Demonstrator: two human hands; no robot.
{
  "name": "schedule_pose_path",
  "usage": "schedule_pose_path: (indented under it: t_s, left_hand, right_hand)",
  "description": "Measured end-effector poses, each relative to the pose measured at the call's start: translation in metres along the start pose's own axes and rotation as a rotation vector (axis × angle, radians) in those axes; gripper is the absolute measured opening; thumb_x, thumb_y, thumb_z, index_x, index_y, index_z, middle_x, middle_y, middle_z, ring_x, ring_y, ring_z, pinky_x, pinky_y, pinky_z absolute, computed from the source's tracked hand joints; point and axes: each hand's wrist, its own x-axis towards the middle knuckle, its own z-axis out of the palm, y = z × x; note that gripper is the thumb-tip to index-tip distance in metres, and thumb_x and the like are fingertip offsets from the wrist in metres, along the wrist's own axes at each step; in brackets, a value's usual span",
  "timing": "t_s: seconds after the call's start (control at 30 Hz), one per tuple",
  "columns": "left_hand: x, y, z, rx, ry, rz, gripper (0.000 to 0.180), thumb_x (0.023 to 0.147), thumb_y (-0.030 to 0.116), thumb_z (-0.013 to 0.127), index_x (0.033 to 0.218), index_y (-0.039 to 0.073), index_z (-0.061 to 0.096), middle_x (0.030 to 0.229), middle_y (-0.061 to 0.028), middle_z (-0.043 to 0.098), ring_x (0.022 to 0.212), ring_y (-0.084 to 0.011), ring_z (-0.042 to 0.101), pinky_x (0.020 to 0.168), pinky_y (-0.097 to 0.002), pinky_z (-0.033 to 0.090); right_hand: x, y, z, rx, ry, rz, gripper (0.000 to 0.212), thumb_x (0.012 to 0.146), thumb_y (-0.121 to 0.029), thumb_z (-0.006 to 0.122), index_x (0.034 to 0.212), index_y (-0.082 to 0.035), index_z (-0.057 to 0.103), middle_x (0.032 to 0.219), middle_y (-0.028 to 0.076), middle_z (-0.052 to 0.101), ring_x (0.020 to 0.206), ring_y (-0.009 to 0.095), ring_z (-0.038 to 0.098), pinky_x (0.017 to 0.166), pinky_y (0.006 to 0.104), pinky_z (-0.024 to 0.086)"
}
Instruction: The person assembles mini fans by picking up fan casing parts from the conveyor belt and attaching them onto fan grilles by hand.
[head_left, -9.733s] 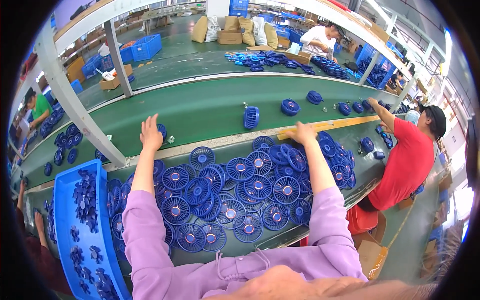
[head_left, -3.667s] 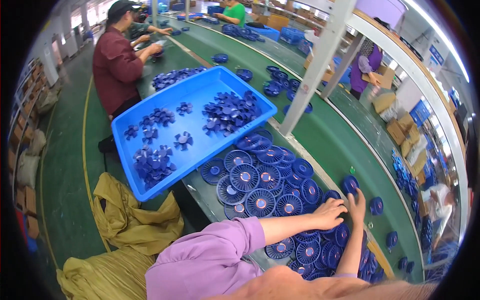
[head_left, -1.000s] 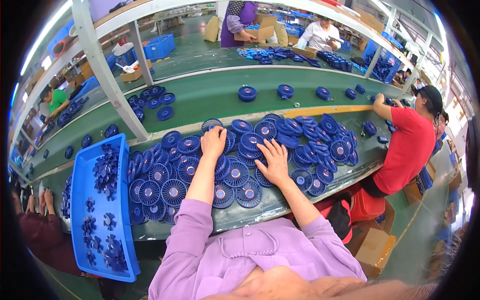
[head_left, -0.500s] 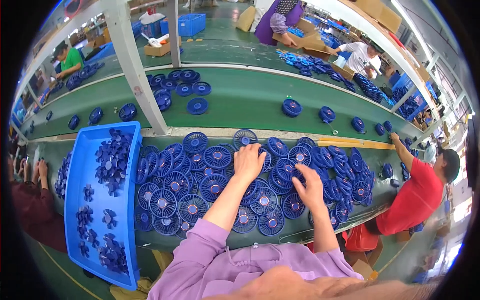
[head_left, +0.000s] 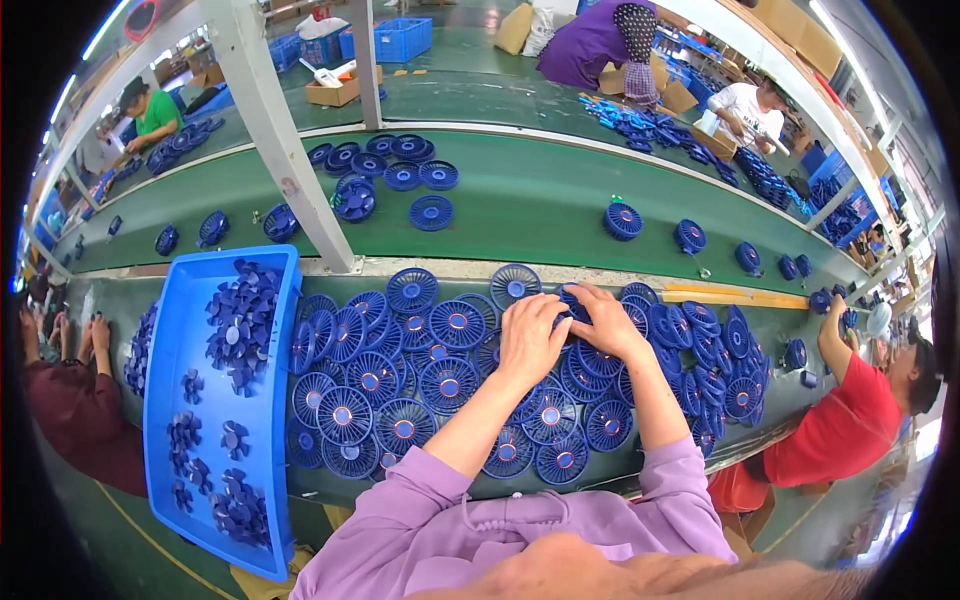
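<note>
We see dark-blue, radially ribbed fan covers right of the bright-blue tray, navy blades inside it, green belt beyond it.

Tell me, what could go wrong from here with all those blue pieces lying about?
1. The round blue grilles overlap in a loose heap, so a nudge from the left hand or right hand might slide those nearest the front edge of the work table off it.
2. The blue tray juts past that same edge, so a bump could perhaps tip it and spill its fan blades.
</note>
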Motion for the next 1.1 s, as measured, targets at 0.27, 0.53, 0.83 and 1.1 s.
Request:
schedule_pose_path:
  t_s: [0.27,0.53,0.83,1.1]
  left_hand:
    - [0.005,-0.005,-0.006,-0.021,-0.030,-0.073,0.027,0.085,0.019,0.063,0.109,0.006,0.060,0.106,-0.0109,0.064,0.097,-0.0313,0.061,0.084,-0.0436,0.046]
    - [0.028,0.034,-0.034,0.013,-0.098,-0.006,0.039,0.084,0.018,0.066,0.119,0.002,0.056,0.120,-0.0184,0.058,0.113,-0.0357,0.053,0.098,-0.0433,0.043]
    - [0.105,-0.082,-0.069,0.199,0.140,-0.036,0.037,0.080,0.017,0.066,0.112,-0.001,0.059,0.113,-0.0208,0.061,0.108,-0.0382,0.057,0.093,-0.0432,0.046]
    - [0.148,-0.218,-0.110,0.572,0.289,-0.709,0.066,0.084,0.029,0.067,0.138,0.004,0.038,0.146,-0.0180,0.033,0.129,-0.0398,0.038,0.100,-0.0537,0.042]
  right_hand:
    - [0.059,-0.006,-0.013,0.100,-0.126,-0.316,0.055,0.075,-0.017,0.070,0.127,-0.005,0.056,0.129,0.020,0.056,0.121,0.036,0.052,0.102,0.0428,0.042]
    - [0.123,-0.022,0.041,-0.196,-0.145,-0.169,0.046,0.081,-0.026,0.060,0.124,-0.010,0.059,0.121,0.018,0.060,0.114,0.035,0.055,0.097,0.0427,0.045]
    - [0.128,-0.035,0.011,0.048,0.153,-0.242,0.031,0.069,-0.018,0.076,0.089,-0.006,0.057,0.091,0.014,0.064,0.089,0.034,0.062,0.073,0.0442,0.050]
    - [0.101,-0.012,0.042,-0.018,0.062,-0.455,0.053,0.063,-0.028,0.083,0.099,-0.005,0.050,0.134,0.028,0.046,0.122,0.045,0.045,0.100,0.0515,0.041]
